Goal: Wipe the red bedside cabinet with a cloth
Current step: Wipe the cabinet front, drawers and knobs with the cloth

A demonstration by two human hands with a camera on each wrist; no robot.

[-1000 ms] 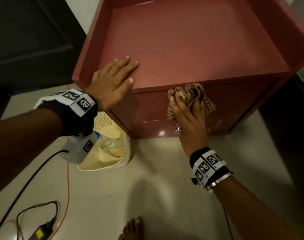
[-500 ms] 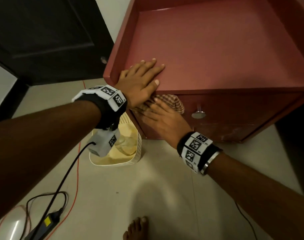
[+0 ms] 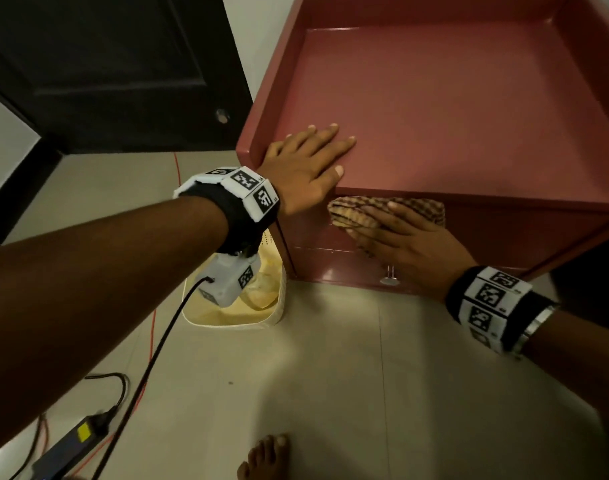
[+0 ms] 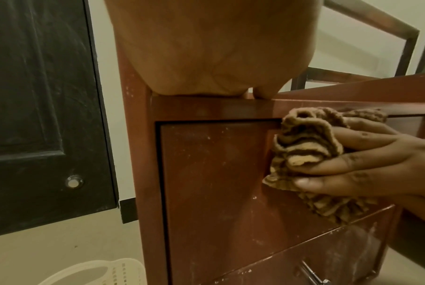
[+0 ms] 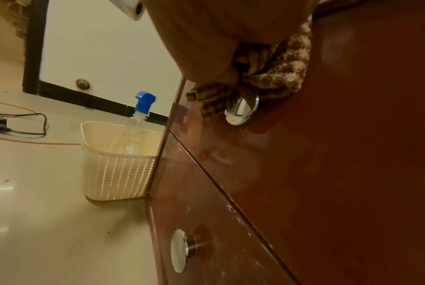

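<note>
Wiping step in hand, on the front of the red bedside cabinet (image 3: 452, 109), right of centre in the head view. Right hand (image 3: 410, 244) pressing bunched cloth (image 4: 304, 142) against upper drawer front (image 4: 218, 173), fingers (image 4: 367, 154) nearly straight over it. Left hand (image 3: 306, 168) flat, fingers spread on the cabinet's top near its corner. Probably next: a sweep toward the speckled lower drawer (image 5: 230, 241), working around the knob (image 5: 180, 250).
</note>
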